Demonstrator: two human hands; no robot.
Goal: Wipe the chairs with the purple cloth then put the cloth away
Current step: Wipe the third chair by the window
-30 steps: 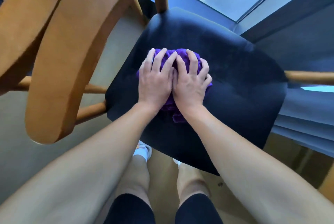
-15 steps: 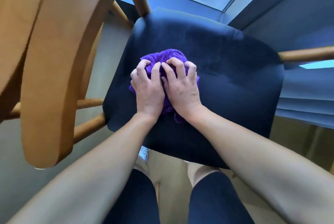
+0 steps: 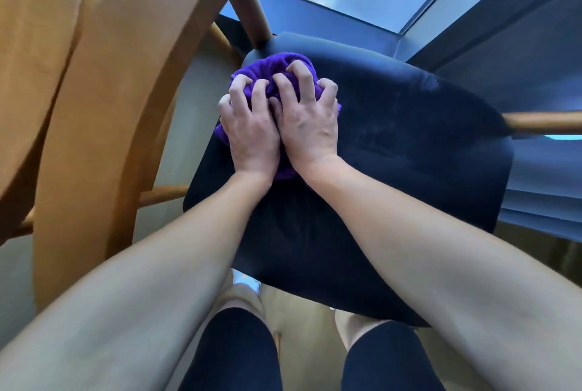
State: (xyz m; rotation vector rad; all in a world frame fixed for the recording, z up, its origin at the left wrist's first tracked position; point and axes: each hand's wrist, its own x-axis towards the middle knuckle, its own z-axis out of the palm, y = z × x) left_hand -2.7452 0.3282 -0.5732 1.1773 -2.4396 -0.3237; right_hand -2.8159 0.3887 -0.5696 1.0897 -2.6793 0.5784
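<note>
Head view. Both hands, side by side and touching, bear on the bunched purple cloth [image 3: 271, 67] atop the dark chair seat [image 3: 409, 144]. The left hand [image 3: 252, 135] and right hand [image 3: 307, 129] now claw into the cloth with curled fingers, where a second ago the fingers lay flat. The cloth has travelled from mid-seat to the far left corner, beside the wooden back post [image 3: 252, 9]. This suggests the wiping stroke is reaching the seat's edge; the near and right parts likely remain.
</note>
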